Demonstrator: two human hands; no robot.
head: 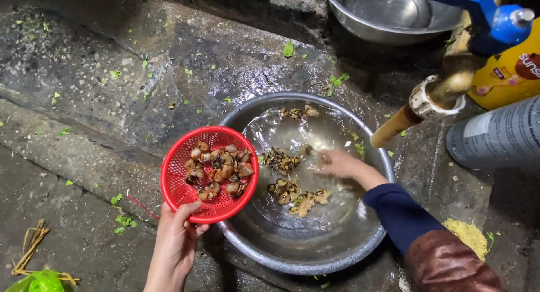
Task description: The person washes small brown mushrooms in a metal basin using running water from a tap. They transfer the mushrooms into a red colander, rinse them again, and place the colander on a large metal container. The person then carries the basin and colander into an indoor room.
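Left hand (179, 233), lowest in view: fingers (189, 209) curled up over the near rim of a round red plastic strainer (180, 185), thumb on the inside, holding it tilted above the near-left edge of the basin. Strainer contents: a heap of brown snail shells (219, 169), gathered toward its far-right side. Right hand (337, 164), dark blue cuff and brown sleeve: reaching down into shallow water, fingers bent loosely together; whether they grasp anything cannot be told, as the tips blur under the surface. Large steel basin (270, 244) on wet concrete ground (101, 73): holds water and further clusters of snails (281, 160), some at the centre, some near the far wall. Beyond the basin: a brass tap (444, 89) with a blue handle, a second steel bowl (388, 16), a yellow bottle (509, 73), a grey canister (498, 137) lying on its side. Scattered green leaf scraps (121, 220) on the ground.
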